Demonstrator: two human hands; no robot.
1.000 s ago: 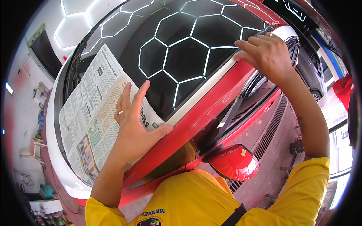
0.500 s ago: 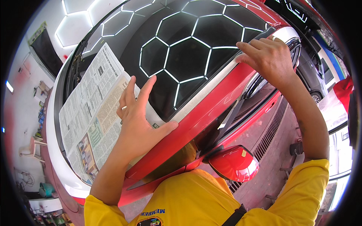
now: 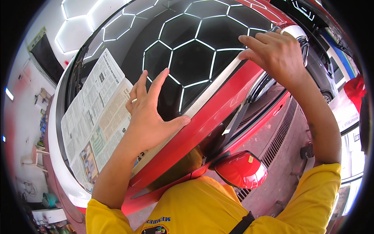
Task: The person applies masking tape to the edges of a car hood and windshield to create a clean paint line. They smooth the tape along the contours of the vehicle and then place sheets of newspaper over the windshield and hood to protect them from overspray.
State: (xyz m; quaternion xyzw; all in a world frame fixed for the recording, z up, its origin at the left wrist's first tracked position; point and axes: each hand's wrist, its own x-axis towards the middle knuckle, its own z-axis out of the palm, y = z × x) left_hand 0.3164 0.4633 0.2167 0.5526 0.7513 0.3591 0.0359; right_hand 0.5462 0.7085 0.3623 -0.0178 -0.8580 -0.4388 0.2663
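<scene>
The person's left hand (image 3: 150, 115) spreads its fingers over the dark windshield (image 3: 191, 58), its thumb on the pale strip (image 3: 220, 85) that runs along the glass edge beside the car's red pillar (image 3: 222, 107), while the right hand (image 3: 277, 56) bends its fingers at the strip's upper end. Newspaper (image 3: 91, 103) covers the lower part of the glass to the left, and a red side mirror (image 3: 243, 169) juts out near the person's yellow shirt (image 3: 198, 206). Beyond the mirror a slotted grate (image 3: 281, 130) crosses the floor toward a grey car (image 3: 318, 76).
</scene>
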